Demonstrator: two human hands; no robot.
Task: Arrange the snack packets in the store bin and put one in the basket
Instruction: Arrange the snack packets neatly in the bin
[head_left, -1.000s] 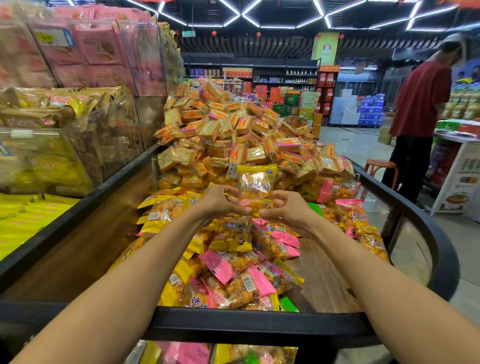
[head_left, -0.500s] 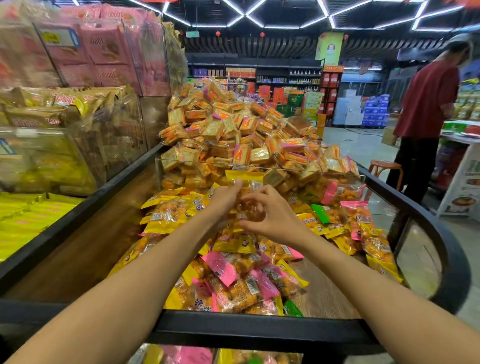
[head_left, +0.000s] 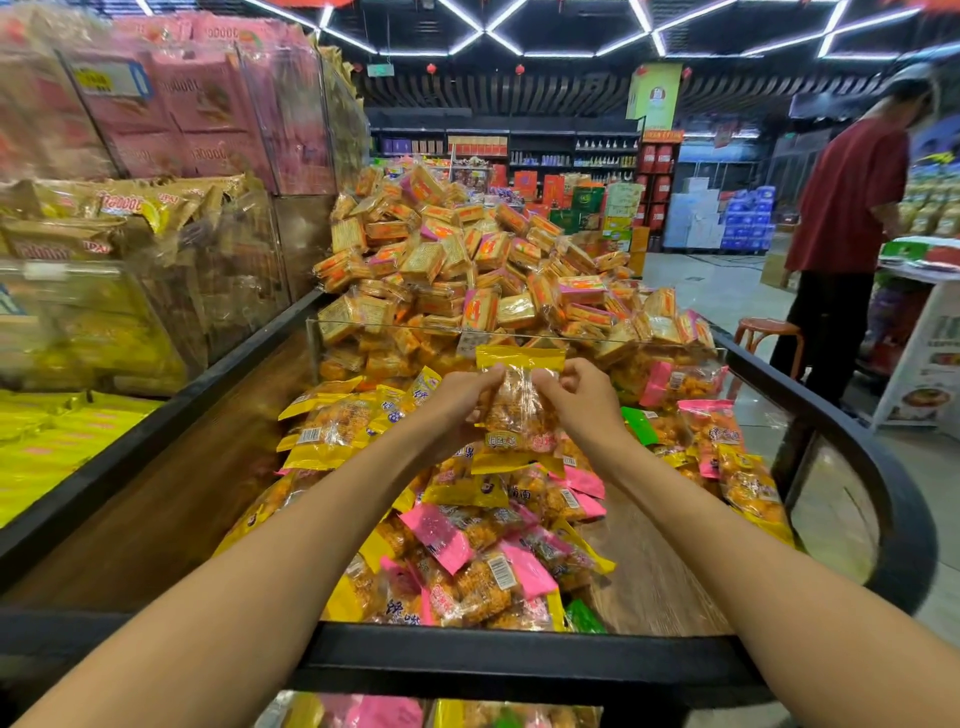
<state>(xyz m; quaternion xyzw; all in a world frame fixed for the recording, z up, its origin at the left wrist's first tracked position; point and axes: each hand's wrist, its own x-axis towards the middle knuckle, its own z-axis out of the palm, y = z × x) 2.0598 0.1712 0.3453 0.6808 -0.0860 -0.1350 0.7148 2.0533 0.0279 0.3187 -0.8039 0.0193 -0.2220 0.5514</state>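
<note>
I hold one yellow-edged snack packet (head_left: 519, 405) upright above the bin, between both hands. My left hand (head_left: 462, 402) pinches its left edge and my right hand (head_left: 582, 400) pinches its right edge. Below them a heap of yellow, pink and green snack packets (head_left: 467, 540) lies on the wooden floor of the black-rimmed store bin (head_left: 519, 665). No basket is in view.
Behind a clear divider (head_left: 675, 345) rises a tall pile of orange biscuit packs (head_left: 467, 265). Stacked clear cases of yellow and pink goods (head_left: 156, 208) stand at the left. A person in a red shirt (head_left: 847, 208) stands at the right by a wooden stool (head_left: 769, 332).
Both hands have turned the packet upright and spread apart to its two side edges; a moment ago they were close together over it.
</note>
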